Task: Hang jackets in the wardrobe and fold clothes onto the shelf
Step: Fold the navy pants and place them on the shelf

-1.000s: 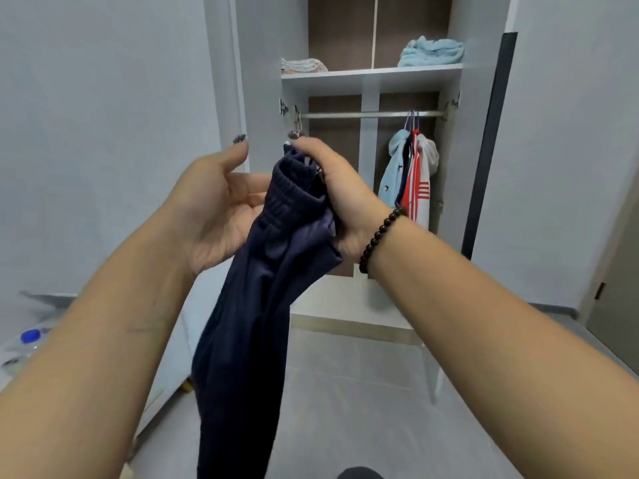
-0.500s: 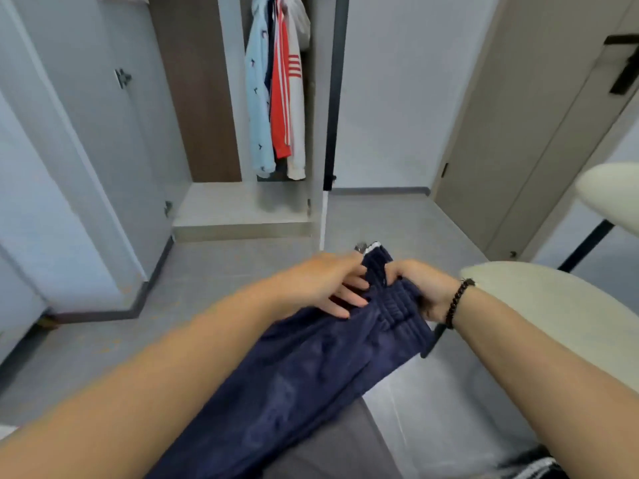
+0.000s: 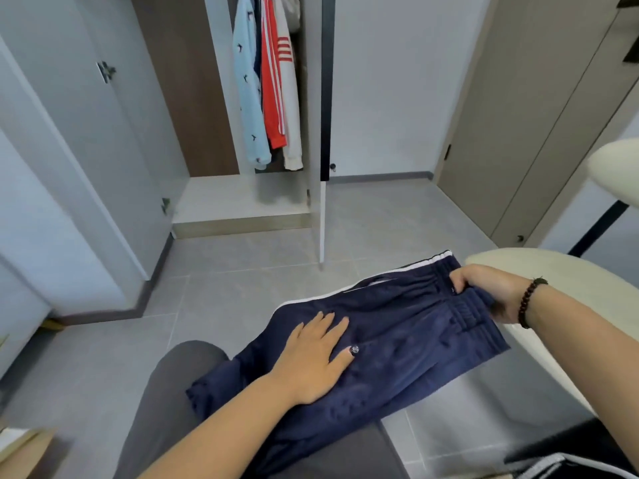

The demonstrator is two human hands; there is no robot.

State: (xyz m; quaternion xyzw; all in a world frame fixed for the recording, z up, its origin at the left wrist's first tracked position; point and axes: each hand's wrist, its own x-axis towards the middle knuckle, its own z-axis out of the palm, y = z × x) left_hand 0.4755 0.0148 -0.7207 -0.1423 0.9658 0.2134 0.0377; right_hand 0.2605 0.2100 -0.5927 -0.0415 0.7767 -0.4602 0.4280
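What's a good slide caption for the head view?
Left hand flattens navy track pants while right hand grips the waistband.

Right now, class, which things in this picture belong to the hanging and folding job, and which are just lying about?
Part of the job:
navy trousers, flattened by the left hand, waistband gripped by the right hand
wardrobe
hanging jackets

Just lying about:
cream chair
closed door

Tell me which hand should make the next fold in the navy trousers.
Probably right. The right hand already grips the waistband of the navy trousers and could bring it over, while the left hand lies flat, pinning the cloth.
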